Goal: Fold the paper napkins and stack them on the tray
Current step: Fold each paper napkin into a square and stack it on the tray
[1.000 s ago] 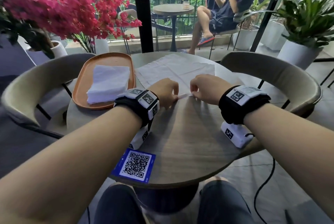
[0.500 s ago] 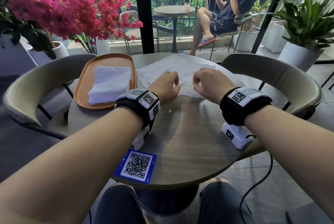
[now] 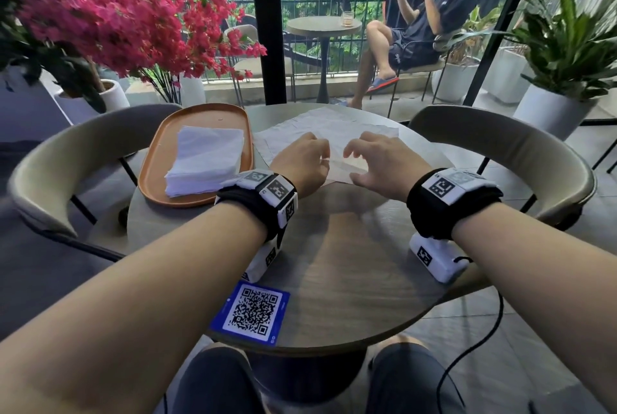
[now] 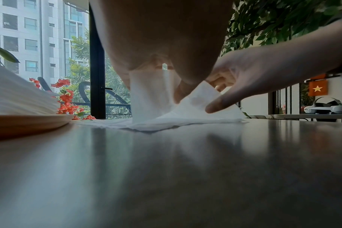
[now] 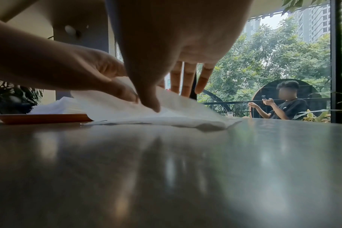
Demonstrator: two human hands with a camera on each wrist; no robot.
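Folding napkin, left hand pinching edge.

No readable words — only a QR sticker, seemingly textless.

Left hand apparently pinches napkin; right hand beside.
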